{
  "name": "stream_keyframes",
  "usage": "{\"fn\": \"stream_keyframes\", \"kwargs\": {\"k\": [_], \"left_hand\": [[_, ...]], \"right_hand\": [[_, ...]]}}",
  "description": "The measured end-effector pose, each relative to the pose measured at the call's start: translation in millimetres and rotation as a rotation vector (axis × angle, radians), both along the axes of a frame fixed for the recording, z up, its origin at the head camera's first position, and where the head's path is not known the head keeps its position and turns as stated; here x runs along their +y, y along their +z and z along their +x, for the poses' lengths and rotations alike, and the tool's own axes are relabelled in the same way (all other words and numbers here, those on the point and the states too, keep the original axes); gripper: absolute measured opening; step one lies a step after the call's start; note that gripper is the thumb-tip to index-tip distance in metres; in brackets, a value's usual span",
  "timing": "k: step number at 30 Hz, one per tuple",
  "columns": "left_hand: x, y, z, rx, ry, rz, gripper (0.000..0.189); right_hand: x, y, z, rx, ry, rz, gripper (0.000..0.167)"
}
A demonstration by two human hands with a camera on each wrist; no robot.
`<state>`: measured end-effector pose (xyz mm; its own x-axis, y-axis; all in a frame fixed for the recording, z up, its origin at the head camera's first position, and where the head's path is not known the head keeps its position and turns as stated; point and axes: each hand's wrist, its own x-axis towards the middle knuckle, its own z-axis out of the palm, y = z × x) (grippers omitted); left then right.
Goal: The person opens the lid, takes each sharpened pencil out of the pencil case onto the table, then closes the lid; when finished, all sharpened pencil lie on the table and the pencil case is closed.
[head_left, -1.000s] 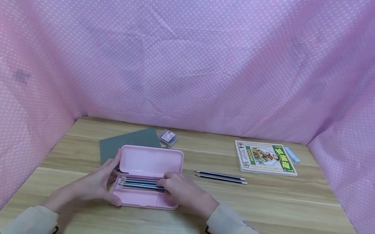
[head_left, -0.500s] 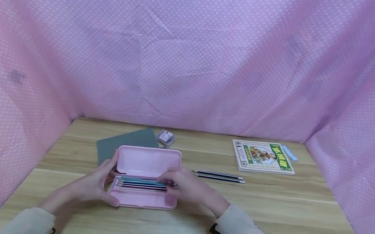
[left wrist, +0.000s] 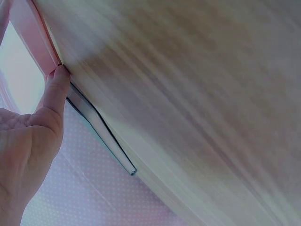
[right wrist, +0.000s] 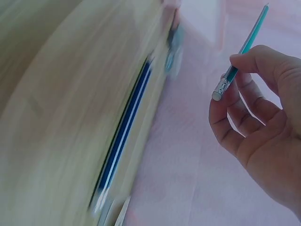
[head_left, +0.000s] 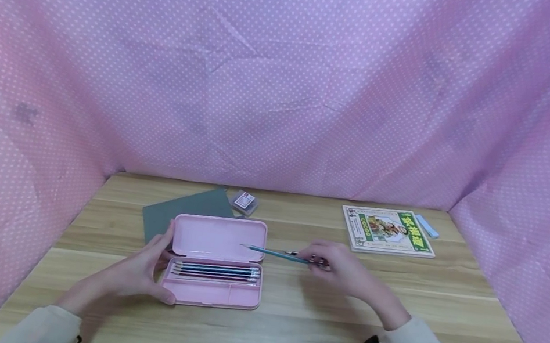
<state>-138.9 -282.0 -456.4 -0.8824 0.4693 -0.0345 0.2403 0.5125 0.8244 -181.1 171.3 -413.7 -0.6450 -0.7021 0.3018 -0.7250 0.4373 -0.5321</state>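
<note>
My left hand (head_left: 129,276) rests against the left end of an opened pink pencil case (head_left: 219,238). Its thumb touches the case's front corner, and another finger lies along the raised lid. In the left wrist view, a straight finger (left wrist: 55,92) meets the case's edge. Several pencils (head_left: 216,270) lie side by side in the case's rear compartment. Right of the case, my right hand (head_left: 345,270) pinches a teal pencil (head_left: 274,253) near its eraser end, tip pointing left. Beneath that hand lie dark blue pencils (right wrist: 123,129), mostly hidden in the head view and blurred in the right wrist view.
A grey-green notebook or board (head_left: 191,206) lies partly behind the case. Near it sits a small clear box (head_left: 245,202) with a white label. At the back right are an illustrated book (head_left: 388,232) and a light blue strip (head_left: 427,226). Pink dotted cloth (head_left: 288,79) encloses the wooden table (head_left: 240,342).
My right hand has lifted the teal pencil out of the case and carried it rightward, over the dark pencils on the table. My left hand has stayed at the case.
</note>
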Motion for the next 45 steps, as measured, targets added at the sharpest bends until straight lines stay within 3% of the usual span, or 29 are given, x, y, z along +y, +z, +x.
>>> {"fn": "stream_keyframes", "kwargs": {"k": [7, 16, 45], "left_hand": [[-0.2, -1.3, 0.3, -0.006, 0.003, 0.012, 0.154], [0.3, 0.2, 0.6, -0.015, 0.007, 0.012, 0.153], [2.0, 1.1, 1.7, -0.005, 0.026, -0.028, 0.153]], "right_hand": [[49, -13.0, 0.0, 0.029, -0.046, 0.080, 0.032], [76, -29.7, -6.4, 0.088, -0.061, 0.159, 0.034], [82, -46.3, -14.9, 0.124, -0.081, 0.255, 0.032]]}}
